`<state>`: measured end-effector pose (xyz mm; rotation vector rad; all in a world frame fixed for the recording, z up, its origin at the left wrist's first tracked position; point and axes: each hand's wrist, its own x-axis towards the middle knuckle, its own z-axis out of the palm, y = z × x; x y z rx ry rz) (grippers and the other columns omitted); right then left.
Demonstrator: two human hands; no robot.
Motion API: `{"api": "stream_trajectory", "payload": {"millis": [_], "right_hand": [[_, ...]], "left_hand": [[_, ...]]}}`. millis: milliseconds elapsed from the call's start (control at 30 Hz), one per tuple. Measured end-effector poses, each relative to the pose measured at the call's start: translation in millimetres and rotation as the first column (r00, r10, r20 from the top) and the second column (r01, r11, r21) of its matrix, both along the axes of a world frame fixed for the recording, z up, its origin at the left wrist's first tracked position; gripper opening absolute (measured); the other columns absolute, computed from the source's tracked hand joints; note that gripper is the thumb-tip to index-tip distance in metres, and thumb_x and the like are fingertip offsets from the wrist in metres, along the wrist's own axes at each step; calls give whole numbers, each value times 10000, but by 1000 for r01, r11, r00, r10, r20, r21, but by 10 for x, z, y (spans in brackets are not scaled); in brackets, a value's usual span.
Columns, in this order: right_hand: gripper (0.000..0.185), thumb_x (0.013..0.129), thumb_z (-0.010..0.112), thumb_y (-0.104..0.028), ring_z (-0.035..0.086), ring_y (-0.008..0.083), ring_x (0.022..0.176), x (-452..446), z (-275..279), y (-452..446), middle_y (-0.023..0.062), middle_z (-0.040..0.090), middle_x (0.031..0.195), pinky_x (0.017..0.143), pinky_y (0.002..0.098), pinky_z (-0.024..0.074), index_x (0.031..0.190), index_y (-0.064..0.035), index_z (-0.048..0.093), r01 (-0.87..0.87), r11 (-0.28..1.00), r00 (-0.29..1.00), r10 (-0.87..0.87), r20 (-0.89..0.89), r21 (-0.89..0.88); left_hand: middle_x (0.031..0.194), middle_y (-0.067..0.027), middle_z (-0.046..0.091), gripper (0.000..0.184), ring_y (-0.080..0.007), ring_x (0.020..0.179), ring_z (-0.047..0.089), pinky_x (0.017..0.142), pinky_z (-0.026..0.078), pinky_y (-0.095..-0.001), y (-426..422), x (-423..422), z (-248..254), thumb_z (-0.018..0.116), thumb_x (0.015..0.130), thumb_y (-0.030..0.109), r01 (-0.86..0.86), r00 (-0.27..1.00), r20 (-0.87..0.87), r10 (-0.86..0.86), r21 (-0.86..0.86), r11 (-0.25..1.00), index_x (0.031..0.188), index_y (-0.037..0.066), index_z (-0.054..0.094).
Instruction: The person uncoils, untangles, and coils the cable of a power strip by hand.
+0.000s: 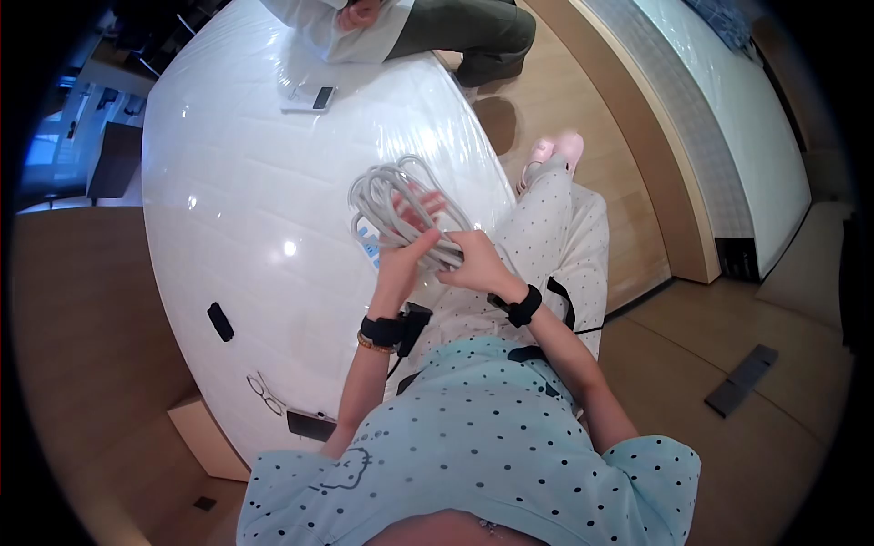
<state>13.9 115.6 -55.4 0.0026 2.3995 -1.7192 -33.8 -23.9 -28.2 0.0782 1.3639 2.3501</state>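
A coiled bundle of light grey cable (382, 196) is held between my two hands above the edge of the plastic-covered mattress (246, 164). My left hand (410, 250) wraps round the lower part of the coil, its fingers partly hidden behind the loops. On the right side of the bundle, my right hand (478, 261) grips the cable, the thumb near the other hand. Loops stick out beyond the fingers at the upper left. Part of a blue and white item (368, 243) shows beneath the coil. Both wrists carry black bands.
Another person (350, 32) sits on the mattress at the top, near a white phone-like device (309, 98). At the left lie a black object (220, 322), glasses (265, 393) and a dark device (310, 425). A grey strip (742, 380) lies at the right.
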Motion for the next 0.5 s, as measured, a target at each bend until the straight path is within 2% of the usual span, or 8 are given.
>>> {"api": "stream_trajectory", "payload": {"millis": [67,167,200,300,400,467,500], "right_hand": [[375,542,726,-177,587,366,667,28,-53,43,225,586,710,627,371,474,843,21,621,-58,998,998,58,-6,6],[379,554,719,-176,573,343,642,30,-121,50,208,593,707,633,358,467,849,34,607,-145,983,989,142,-35,-110],[383,556,721,-178,571,323,632,39,-143,30,200,598,708,632,351,466,848,39,602,-177,976,984,175,-25,-125],[391,564,725,-183,564,265,612,86,-206,-38,179,611,711,629,330,466,845,52,590,-220,954,975,223,-7,-203],[401,563,725,-184,568,221,614,167,-217,-99,164,623,715,633,324,467,850,59,585,-157,930,984,177,33,-332],[421,553,726,-190,583,205,627,188,-188,-111,160,631,722,641,328,471,862,58,586,-95,919,985,144,99,-384],[433,548,723,-193,592,222,640,192,-231,-116,165,630,726,647,333,473,874,57,588,-79,946,992,106,71,-315]], "left_hand": [[1281,-141,481,765,-270,1203,464,999,387,-369,-70,-41,30,708,752,96,-130,980,-147,136,49,990,1380,55,274],[1376,-187,368,835,-357,1251,403,1007,388,-444,-124,-94,166,679,776,180,-151,951,-260,166,75,986,1427,154,157],[1324,-187,418,758,-344,1224,433,998,396,-451,-105,-88,172,664,782,190,-171,957,-229,179,53,984,1395,146,220],[1272,-182,455,664,-330,1193,462,976,420,-438,-150,-77,119,643,790,146,-173,981,-77,176,37,984,1343,119,276],[1233,-172,476,588,-317,1160,489,952,444,-416,-165,-123,68,627,795,111,-161,981,-119,150,-91,983,1292,94,312],[1245,-180,475,620,-317,1168,487,946,450,-405,-168,-159,33,627,795,102,-152,982,-137,133,-134,979,1316,88,291],[1251,-184,474,636,-318,1173,486,943,453,-400,-172,-167,27,627,794,97,-146,982,-146,123,-157,977,1328,85,280]]}}
